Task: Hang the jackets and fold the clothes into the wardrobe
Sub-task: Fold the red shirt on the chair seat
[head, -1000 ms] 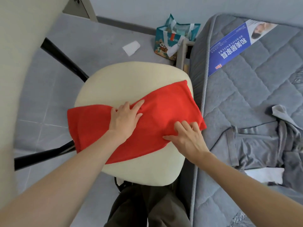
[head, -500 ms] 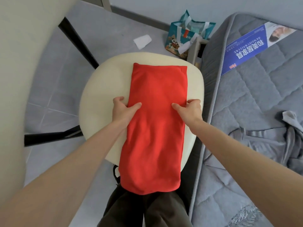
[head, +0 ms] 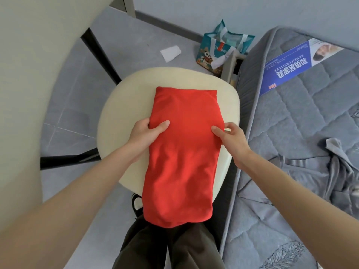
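Pinching the folded red garment (head: 183, 148) by its sides, left hand (head: 144, 133) and right hand (head: 231, 137) grip it over the cream chair seat (head: 124, 117).

Both bare forearms extend forward from the lower corners of the view and converge toward the centre. The left hand (head: 144, 133) is closed in a pinch, thumb lying on top and pointing inward, fingers curled underneath. The right hand (head: 231, 135) mirrors it at about the same height, thumb on top and pointing inward, fingers bent and partly visible behind. Both wrists are straight.
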{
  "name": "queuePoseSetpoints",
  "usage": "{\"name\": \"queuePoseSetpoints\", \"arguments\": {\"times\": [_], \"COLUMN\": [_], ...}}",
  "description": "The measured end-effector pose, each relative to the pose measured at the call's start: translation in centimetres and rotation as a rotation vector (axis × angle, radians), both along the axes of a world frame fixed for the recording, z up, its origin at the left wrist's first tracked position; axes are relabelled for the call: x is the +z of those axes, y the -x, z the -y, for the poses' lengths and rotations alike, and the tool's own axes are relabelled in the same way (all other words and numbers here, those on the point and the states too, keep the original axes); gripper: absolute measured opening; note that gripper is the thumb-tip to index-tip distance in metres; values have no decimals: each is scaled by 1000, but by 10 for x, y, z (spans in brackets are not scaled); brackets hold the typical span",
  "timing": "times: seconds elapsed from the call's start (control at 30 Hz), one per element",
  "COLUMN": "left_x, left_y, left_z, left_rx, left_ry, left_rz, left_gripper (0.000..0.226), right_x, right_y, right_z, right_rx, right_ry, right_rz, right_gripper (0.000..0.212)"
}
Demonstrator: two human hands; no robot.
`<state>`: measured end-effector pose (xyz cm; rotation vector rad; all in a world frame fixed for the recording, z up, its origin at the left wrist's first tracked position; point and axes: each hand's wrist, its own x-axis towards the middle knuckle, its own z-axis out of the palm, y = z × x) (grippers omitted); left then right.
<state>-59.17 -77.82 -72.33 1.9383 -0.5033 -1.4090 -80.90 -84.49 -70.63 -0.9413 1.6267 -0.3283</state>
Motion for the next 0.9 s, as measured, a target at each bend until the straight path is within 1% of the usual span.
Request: {"name": "queuePoseSetpoints", "arguments": {"times": [0.03, 0.07, 0.13, 0.17, 0.2, 0.23, 0.27, 0.3, 0.4, 0.43, 0.47, 0.57, 0.7, 0.8, 0.87, 0.9], "left_x": [6, 11, 23, 27, 31, 35, 38, 43, 59, 66, 73, 102, 138, 149, 147, 142], "left_y": [-3, -6, -13, -16, -19, -22, -25, -27, -29, -28, -27, -32, -38, -37, -34, -32], "left_z": [-2, -5, -12, -15, -19, -22, -25, -28, -32, -32, -30, -15, 9, 16, 16, 15], "left_rx": [-5, -3, -46, -120, -228, -345, -448, -517, -614, -650, -664, -565, -477, -509, -594, -657], "left_ry": [12, 27, 80, 110, 128, 132, 124, 99, 59, 75, 103, 257, 482, 602, 677, 699], "left_rz": [34, 57, 46, 48, 71, 123, 196, 282, 526, 597, 654, 732, 892, 985, 1021, 1021], "left_gripper": [36, 45, 77, 96, 110, 113, 106, 93, 44, 33, 26, 25, 33, 30, 21, 21], "right_x": [6, 13, 27, 33, 38, 43, 49, 55, 75, 83, 91, 121, 153, 162, 158, 152], "right_y": [-1, -1, -4, -5, -7, -9, -11, -11, -15, -17, -18, -22, -24, -20, -16, -13], "right_z": [-2, -4, -5, -5, -5, -5, -5, -5, -5, -4, -2, 13, 34, 39, 39, 36], "right_rx": [-31, -29, 105, 220, 364, 515, 636, 716, 821, 837, 841, 793, 765, 719, 823, 909], "right_ry": [24, 48, 69, 81, 107, 142, 171, 188, 247, 286, 331, 497, 838, 1106, 1169, 1162], "right_rz": [38, 94, 180, 174, 107, -21, -152, -243, -356, -386, -409, -460, -555, -561, -559, -531], "right_gripper": [28, 38, 64, 75, 80, 79, 73, 67, 50, 45, 41, 32, 27, 20, 17, 15]}}
